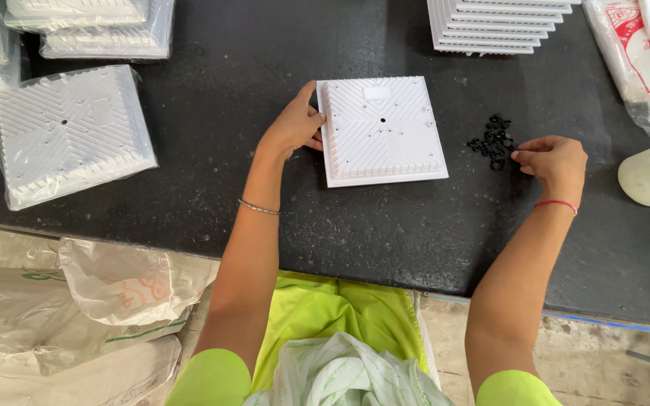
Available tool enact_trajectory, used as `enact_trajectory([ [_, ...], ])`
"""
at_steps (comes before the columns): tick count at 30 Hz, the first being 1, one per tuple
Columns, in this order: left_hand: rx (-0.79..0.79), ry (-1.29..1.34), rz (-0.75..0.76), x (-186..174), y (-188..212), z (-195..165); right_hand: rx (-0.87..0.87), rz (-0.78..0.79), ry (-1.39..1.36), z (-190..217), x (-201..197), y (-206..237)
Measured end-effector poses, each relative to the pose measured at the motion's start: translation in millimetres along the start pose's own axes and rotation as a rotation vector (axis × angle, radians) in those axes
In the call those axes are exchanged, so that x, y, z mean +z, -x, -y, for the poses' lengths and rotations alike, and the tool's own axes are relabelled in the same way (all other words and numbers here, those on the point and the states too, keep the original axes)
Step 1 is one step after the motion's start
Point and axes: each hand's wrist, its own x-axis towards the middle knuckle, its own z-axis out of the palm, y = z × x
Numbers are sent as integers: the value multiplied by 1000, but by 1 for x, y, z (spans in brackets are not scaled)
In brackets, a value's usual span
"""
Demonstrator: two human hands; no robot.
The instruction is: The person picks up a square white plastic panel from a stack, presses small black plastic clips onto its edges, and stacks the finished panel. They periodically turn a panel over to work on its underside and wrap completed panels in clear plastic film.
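Black bench: left hand (293,126) grips white panel (381,131); right fingers (524,156) seemingly touch black rings (494,141)

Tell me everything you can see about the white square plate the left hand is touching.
The white square plate looks like moulded plastic, with diagonal ribs meeting in a cross, a small centre hole and several tiny holes. It has a raised middle and a flat rim, and lies flat on the black table. The left hand grips its left edge. The right hand is apart from it, at the black rings.
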Motion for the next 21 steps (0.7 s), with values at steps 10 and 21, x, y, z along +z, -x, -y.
enact_trajectory([
  [10,32,-102,-71,-3,0,0,-52,-43,-6,-10,6,-8],
  [21,372,-263,-420,10,-17,14,-53,-15,-14,-13,4,-7],
])
